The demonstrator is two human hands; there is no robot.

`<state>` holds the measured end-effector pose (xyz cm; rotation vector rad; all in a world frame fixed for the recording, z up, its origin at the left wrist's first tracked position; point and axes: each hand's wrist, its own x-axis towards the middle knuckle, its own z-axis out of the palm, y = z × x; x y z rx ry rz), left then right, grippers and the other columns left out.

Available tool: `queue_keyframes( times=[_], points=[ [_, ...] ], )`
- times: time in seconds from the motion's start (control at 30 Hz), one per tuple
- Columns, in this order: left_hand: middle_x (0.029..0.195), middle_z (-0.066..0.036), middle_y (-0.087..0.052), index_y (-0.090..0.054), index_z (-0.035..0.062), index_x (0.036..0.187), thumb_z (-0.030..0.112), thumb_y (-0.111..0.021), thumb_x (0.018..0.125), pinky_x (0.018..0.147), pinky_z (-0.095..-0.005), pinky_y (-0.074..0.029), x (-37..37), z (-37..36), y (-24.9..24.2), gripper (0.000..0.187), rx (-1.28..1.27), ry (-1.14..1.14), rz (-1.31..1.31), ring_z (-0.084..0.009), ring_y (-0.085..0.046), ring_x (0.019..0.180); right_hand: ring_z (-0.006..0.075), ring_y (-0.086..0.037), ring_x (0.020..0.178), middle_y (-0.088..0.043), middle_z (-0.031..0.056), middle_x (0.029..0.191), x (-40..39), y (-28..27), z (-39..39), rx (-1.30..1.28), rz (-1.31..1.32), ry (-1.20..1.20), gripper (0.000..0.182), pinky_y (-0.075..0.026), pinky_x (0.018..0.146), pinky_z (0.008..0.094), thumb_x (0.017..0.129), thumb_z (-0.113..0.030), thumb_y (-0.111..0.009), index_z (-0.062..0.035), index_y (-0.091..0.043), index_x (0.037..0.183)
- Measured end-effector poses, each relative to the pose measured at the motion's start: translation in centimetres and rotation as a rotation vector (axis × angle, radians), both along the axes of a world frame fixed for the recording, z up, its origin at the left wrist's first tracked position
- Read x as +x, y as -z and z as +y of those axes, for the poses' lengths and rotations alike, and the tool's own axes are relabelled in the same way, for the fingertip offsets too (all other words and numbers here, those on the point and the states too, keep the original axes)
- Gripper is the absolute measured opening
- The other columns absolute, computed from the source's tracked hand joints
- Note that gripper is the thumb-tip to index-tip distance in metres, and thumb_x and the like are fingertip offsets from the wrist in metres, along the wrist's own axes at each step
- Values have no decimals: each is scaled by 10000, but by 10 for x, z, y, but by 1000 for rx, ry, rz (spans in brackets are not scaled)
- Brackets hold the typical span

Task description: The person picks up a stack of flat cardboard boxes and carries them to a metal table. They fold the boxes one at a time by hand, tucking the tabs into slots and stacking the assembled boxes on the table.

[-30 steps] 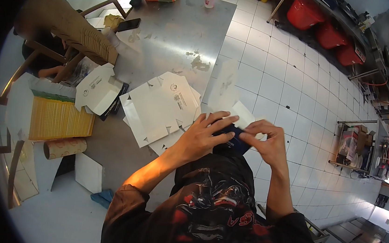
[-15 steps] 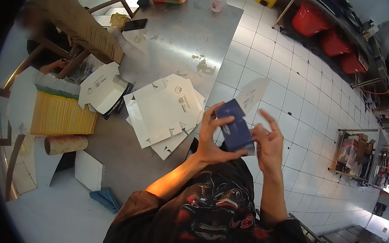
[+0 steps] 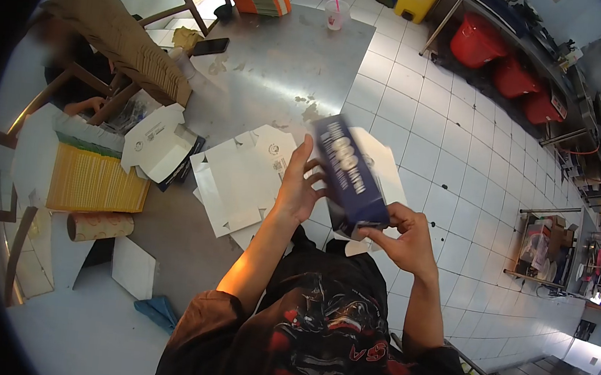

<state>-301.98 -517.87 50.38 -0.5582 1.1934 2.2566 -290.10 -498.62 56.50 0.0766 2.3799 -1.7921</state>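
Observation:
A navy cardboard box (image 3: 351,171) with white lettering, slightly blurred, is tilted in front of me with its white flap (image 3: 383,168) standing out on the right. My right hand (image 3: 407,243) pinches its lower right end between thumb and fingers. Against the left side rest the curled fingers of my left hand (image 3: 299,191), its thumb pointing up. To the left, flat white box blanks (image 3: 240,178) with printed marks lie stacked on the metal table (image 3: 270,47). A partly folded white and navy box (image 3: 164,142) sits farther left.
Brown cardboard sheets (image 3: 120,33), a yellow-edged stack (image 3: 99,177) and a cardboard tube (image 3: 100,227) line the left side. A phone (image 3: 210,46) and a plastic cup (image 3: 336,17) are on the table. Red tubs (image 3: 477,42) stand at the upper right. Another person's hand (image 3: 85,105) shows at left.
The box has been turned, so its long lettered side now shows. My right hand has closed on its lower end, while my left hand has shifted left along its side.

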Motion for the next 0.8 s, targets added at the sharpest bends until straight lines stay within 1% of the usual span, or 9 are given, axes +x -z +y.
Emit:
queue_keyframes(
  times=[0.1,0.17,0.23,0.27,0.3,0.37,0.47,0.57,0.8],
  points=[
    [1292,-182,-512,-468,1,1336,504,-643,899,768,-346,-512,29,23,-6,689,-211,-463,400,-203,-584,1015,118,-666,775,-712,81,946,-9,14,-9,-474,199,441,299,-554,702,267,828,-33,-769,0,-634,1093],
    [1128,-155,-634,-556,-5,1241,328,-675,917,665,-285,-512,93,17,-45,480,-529,-297,796,-198,-652,875,129,-678,781,-713,54,943,-20,8,-14,-612,246,599,231,-575,702,266,859,-22,-735,-34,-636,1067],
    [729,-118,-643,-637,-29,980,149,-655,927,569,-317,-534,116,7,-78,186,280,302,1323,-206,-627,556,103,-678,783,-711,23,949,-24,15,-12,-1002,174,829,229,-580,686,251,884,-32,-706,-47,-622,1096],
    [963,-124,-665,-574,12,1168,341,-620,956,686,-279,-533,120,-11,-101,394,196,1066,1059,-155,-660,760,91,-669,771,-706,3,942,-29,14,-13,-1068,171,860,166,-583,704,239,920,-57,-671,-67,-627,1080],
    [963,-124,-665,-574,12,1168,341,-620,956,686,-279,-533,133,0,-74,394,192,1054,1064,-155,-660,760,91,-669,771,-706,3,942,-32,13,-14,-1065,169,848,166,-583,704,239,920,-57,-671,-67,-627,1080],
    [1243,-101,-611,-450,60,1371,423,-466,1015,867,-297,-496,159,33,-1,508,261,584,219,-205,-628,1042,91,-665,761,-704,0,945,-35,9,-17,-1262,138,912,149,-577,723,224,935,-73,-656,-78,-630,1081],
    [1415,-79,-480,-302,114,1472,481,-381,1038,1014,-374,-417,116,36,-20,574,589,149,219,-199,-502,1243,94,-669,765,-710,9,951,-25,-6,-22,-1218,143,855,143,-573,717,220,942,-71,-643,-76,-634,1085],
    [1419,-74,-475,-324,142,1474,478,-320,1056,1015,-421,-423,90,40,-51,536,405,-72,389,-192,-487,1259,99,-685,792,-716,20,976,-10,-4,-29,-1120,193,764,168,-575,713,227,930,-60,-653,-74,-634,1097],
    [1256,-14,-574,-489,126,1335,213,-496,1039,925,-324,-474,93,47,-25,308,423,-81,318,-112,-546,1126,206,-710,839,-719,93,1002,8,15,-54,-942,72,686,235,-582,728,295,869,-38,-708,-24,-646,1096]
  ],
)
